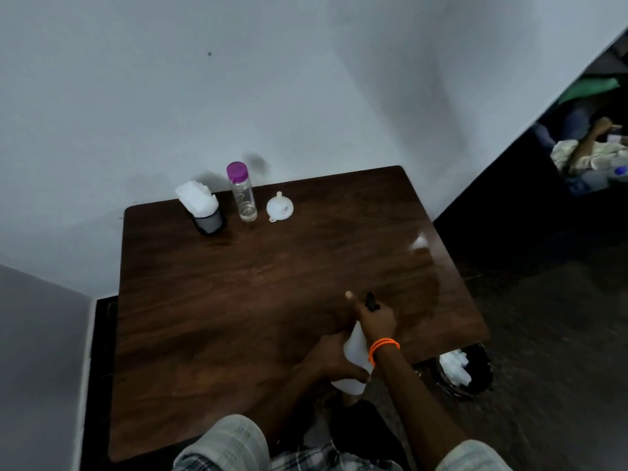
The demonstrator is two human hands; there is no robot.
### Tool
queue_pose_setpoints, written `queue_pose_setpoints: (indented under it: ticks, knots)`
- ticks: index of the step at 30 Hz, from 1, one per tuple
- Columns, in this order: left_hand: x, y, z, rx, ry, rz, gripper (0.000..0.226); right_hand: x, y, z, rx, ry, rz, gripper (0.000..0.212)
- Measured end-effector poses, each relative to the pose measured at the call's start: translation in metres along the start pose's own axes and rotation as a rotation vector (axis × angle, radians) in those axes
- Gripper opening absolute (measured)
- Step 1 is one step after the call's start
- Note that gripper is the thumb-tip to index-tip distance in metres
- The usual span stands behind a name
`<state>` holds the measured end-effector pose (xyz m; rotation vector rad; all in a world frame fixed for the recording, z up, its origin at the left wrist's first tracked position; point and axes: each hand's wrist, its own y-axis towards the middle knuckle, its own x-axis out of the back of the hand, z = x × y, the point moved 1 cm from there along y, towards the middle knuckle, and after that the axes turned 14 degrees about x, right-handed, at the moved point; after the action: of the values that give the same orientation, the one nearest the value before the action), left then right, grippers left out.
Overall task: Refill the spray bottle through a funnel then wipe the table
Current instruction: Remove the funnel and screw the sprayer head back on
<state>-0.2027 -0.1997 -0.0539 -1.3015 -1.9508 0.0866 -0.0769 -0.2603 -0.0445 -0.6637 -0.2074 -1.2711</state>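
Note:
A white spray bottle (353, 348) with a black spray head (371, 301) is tilted over the near right part of the brown table (238, 300). My left hand (334, 355) grips the bottle's body from the left. My right hand (375, 317), with an orange band at the wrist, is closed around the neck and spray head, thumb sticking up. At the far side of the table a white funnel (279, 207) lies mouth down. A clear bottle with a purple cap (242, 192) stands left of it, with a little liquid at its bottom.
A dark holder stuffed with white tissue (201, 207) stands at the far left of the table, against the white wall. A dark bin with white crumpled paper (464, 368) sits on the floor by the table's right near corner. Another person's arm (588, 141) shows at far right.

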Motion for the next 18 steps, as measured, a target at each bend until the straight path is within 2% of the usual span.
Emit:
queue_pose_setpoints:
  ticks: [1, 2, 5, 6, 7, 8, 9, 11, 13, 14, 16, 17, 18]
  knots:
    - [-0.002, 0.002, -0.007, -0.035, -0.026, 0.052, 0.040, 0.005, 0.000, -0.002, -0.004, 0.029, -0.027, 0.051]
    - [-0.009, 0.004, -0.005, -0.103, 0.033, 0.022, 0.051, 0.010, 0.000, -0.005, -0.004, 0.055, -0.043, 0.049]
    - [-0.008, 0.019, 0.009, -0.138, 0.463, -0.242, 0.090, 0.022, -0.003, -0.007, -0.017, 0.105, -0.061, 0.045]
    - [-0.005, 0.027, 0.010, -0.147, 0.544, -0.387, 0.096, 0.026, -0.002, -0.009, -0.020, 0.105, -0.067, 0.046]
    - [-0.015, 0.028, 0.010, -0.186, 0.614, -0.467, 0.099, 0.029, -0.002, -0.010, -0.031, 0.095, -0.063, 0.047]
    - [-0.022, 0.023, 0.003, -0.241, 0.635, -0.458, 0.098, 0.032, -0.002, -0.012, -0.036, 0.079, -0.061, 0.050]
    - [-0.031, 0.012, -0.003, -0.235, 0.632, -0.317, 0.095, 0.035, -0.002, -0.014, -0.038, 0.066, -0.069, 0.053]
    - [-0.046, -0.008, -0.006, -0.199, 0.377, -0.096, 0.079, 0.039, 0.002, -0.021, -0.041, 0.045, -0.079, 0.060]
    - [-0.057, -0.002, -0.008, -0.187, 0.149, 0.041, 0.064, 0.043, 0.003, -0.025, -0.043, 0.034, -0.069, 0.061]
    - [-0.044, 0.000, -0.017, -0.136, 0.143, 0.129, 0.067, 0.045, 0.003, -0.026, -0.043, 0.042, -0.065, 0.060]
    - [-0.005, 0.004, -0.031, 0.174, 0.242, 0.468, 0.079, 0.046, 0.004, -0.027, -0.031, 0.067, -0.060, 0.063]
    - [-0.006, 0.008, -0.039, 0.300, 0.183, 0.437, 0.094, 0.045, 0.005, -0.025, -0.011, 0.073, -0.049, 0.063]
    - [-0.008, 0.019, -0.035, 0.200, 0.196, 0.335, 0.114, 0.043, 0.004, -0.023, 0.012, 0.073, -0.030, 0.060]
